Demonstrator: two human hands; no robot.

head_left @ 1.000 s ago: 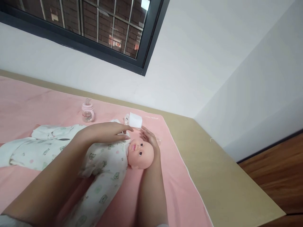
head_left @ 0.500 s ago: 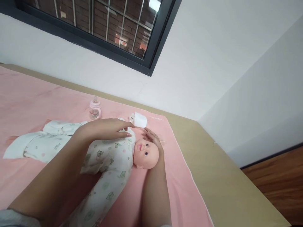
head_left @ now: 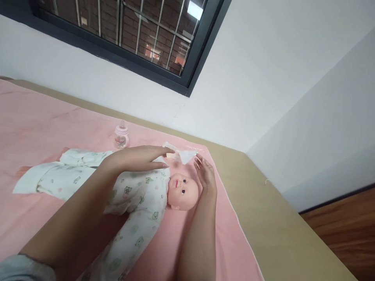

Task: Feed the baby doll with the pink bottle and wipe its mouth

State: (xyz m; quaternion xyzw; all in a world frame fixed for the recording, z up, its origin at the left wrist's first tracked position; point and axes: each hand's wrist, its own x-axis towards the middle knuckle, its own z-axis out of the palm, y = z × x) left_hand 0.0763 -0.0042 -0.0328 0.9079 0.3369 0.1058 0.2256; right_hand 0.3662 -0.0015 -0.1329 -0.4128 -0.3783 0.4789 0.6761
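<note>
Nearest is a pale sleeve (head_left: 27, 268), at the near left, with the left forearm slanting over a baby doll (head_left: 143, 187) in printed pajamas. The doll lies face up on a pink mat (head_left: 231, 234), its feet toward the desk's left end and its bald head toward the desk's right edge. The right forearm passes close beside the head; whether it touches cannot be told.

Over the doll's upper chest hangs the left hand (head_left: 140, 158), thumb and index finger spread; its other fingers are hidden. The right hand (head_left: 206, 171) is beyond the head, fingertips at the edge of a white tissue (head_left: 186, 157); I cannot tell whether that grip pinches it. The tissue sits between the two hands, against a small pale packet (head_left: 169, 150), near the far right corner of the desk (head_left: 263, 218).

Farther left, a pink-handled baby bottle (head_left: 121, 135) stands upright near the far edge, below the window (head_left: 117, 35).

The likeliest trouble, I judge: the thin tissue could tear or drag the light packet along if tugged sharply; the right forearm, pressing sideways, could roll the doll's head; a wide swing of the left wrist could tip the bottle.
</note>
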